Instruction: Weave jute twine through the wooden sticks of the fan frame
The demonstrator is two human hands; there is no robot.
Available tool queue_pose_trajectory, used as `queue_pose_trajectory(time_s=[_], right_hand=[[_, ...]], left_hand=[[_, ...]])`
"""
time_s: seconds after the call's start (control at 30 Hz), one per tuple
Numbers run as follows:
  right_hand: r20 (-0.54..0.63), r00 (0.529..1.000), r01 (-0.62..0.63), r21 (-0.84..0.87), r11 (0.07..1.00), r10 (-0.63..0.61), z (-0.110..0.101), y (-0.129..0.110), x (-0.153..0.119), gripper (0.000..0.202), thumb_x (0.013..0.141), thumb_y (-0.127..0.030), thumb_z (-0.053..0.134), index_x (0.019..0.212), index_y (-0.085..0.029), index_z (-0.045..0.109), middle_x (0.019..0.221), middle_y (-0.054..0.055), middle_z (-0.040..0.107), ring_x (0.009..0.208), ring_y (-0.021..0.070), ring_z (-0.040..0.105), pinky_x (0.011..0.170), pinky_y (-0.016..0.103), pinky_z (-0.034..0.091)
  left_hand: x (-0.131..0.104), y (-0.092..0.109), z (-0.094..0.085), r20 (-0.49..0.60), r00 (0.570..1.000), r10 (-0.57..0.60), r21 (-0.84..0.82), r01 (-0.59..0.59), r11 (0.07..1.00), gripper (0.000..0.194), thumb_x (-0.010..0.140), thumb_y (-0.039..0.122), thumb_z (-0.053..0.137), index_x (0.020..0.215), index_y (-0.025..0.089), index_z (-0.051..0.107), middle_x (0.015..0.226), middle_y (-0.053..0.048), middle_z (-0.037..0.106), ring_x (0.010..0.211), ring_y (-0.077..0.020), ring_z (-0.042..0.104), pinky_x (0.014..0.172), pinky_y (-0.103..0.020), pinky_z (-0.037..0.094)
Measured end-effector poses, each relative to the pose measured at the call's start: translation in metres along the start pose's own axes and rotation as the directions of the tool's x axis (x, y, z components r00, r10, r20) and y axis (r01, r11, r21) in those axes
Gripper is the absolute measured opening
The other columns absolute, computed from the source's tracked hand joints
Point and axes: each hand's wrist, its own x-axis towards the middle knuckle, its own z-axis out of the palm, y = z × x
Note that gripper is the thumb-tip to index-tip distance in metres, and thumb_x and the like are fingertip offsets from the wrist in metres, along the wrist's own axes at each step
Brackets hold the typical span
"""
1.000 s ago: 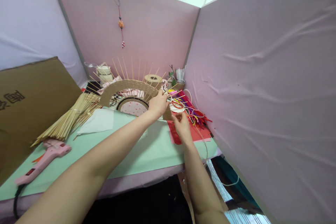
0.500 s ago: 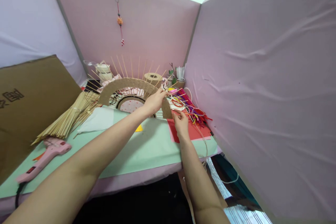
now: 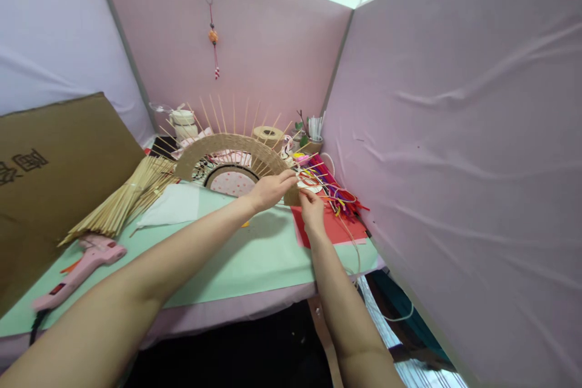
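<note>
A half-round arch woven of tan twine (image 3: 218, 144) stands on the table, with thin wooden sticks (image 3: 220, 114) fanning out above its rim. My left hand (image 3: 271, 190) reaches across its front and closes on the right part of the band, fingertips near the outer edge. At the arch's lower right end, my right hand (image 3: 313, 208) pinches the band's edge between thumb and fingers. Within the curve sits a dark-rimmed half-round panel with pink dots (image 3: 233, 184). Exactly what lies under my left fingertips is hidden.
A pink glue gun (image 3: 82, 270) and a bundle of bamboo sticks (image 3: 118, 199) lie at left beside a cardboard sheet (image 3: 54, 176). Red paper (image 3: 339, 230) and coloured pipe cleaners (image 3: 339, 185) are at right. A tape roll (image 3: 267, 132) stands behind. Walls enclose the table.
My left hand has come down along the arch's right side, from its upper edge toward my right hand. My right hand keeps its pinch at the end. The view has shifted slightly.
</note>
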Motion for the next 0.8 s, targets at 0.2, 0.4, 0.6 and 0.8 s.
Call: queue_pose_trajectory(time_s=[0.2, 0.4, 0.6, 0.8], right_hand=[[0.000, 1.000, -0.028, 0.008, 1.000, 0.028, 0.000, 0.003, 0.004, 0.032, 0.072, -0.031, 0.054, 0.093, -0.013, 0.070, 0.097, 0.010, 0.072, 0.092, 0.0217, 0.064, 0.086, 0.035, 0.050], [0.020, 0.998, -0.059, 0.030, 0.998, 0.058, -0.001, 0.008, 0.007, 0.031, 0.070, -0.030, 0.055, 0.093, -0.013, 0.068, 0.091, 0.009, 0.072, 0.086, 0.0206, 0.064, 0.082, 0.034, 0.050], [-0.026, 0.999, -0.033, -0.008, 0.999, 0.032, -0.009, -0.001, -0.001, 0.029, 0.072, -0.034, 0.057, 0.092, -0.015, 0.065, 0.080, 0.005, 0.069, 0.075, 0.0173, 0.060, 0.070, 0.028, 0.046], [-0.081, 0.996, -0.051, -0.029, 0.998, 0.048, -0.010, -0.007, -0.008, 0.027, 0.072, -0.037, 0.063, 0.086, -0.019, 0.049, 0.054, -0.007, 0.049, 0.050, 0.0109, 0.042, 0.053, 0.023, 0.033]], left_hand=[[0.012, 0.017, -0.008, 0.142, 0.990, -0.010, 0.071, 0.000, 0.997, 0.061, 0.091, 0.017, 0.038, 0.149, 0.030, 0.023, 0.143, -0.012, 0.045, 0.099, -0.0217, 0.067, 0.078, -0.031, 0.052], [0.025, 0.023, -0.014, 0.211, 0.977, -0.029, 0.128, 0.002, 0.992, 0.068, 0.092, 0.017, 0.036, 0.152, 0.036, 0.011, 0.129, -0.011, 0.058, 0.095, -0.0243, 0.069, 0.077, -0.032, 0.051], [0.029, 0.015, -0.015, 0.170, 0.985, -0.014, -0.026, 0.019, 0.999, 0.068, 0.091, 0.016, 0.037, 0.152, 0.036, 0.013, 0.144, -0.007, 0.050, 0.111, -0.0244, 0.064, 0.086, -0.031, 0.048], [0.025, 0.016, -0.009, 0.100, 0.992, -0.081, -0.071, 0.088, 0.994, 0.065, 0.091, 0.017, 0.035, 0.152, 0.035, 0.017, 0.127, -0.006, 0.063, 0.104, -0.0251, 0.066, 0.081, -0.031, 0.048]])
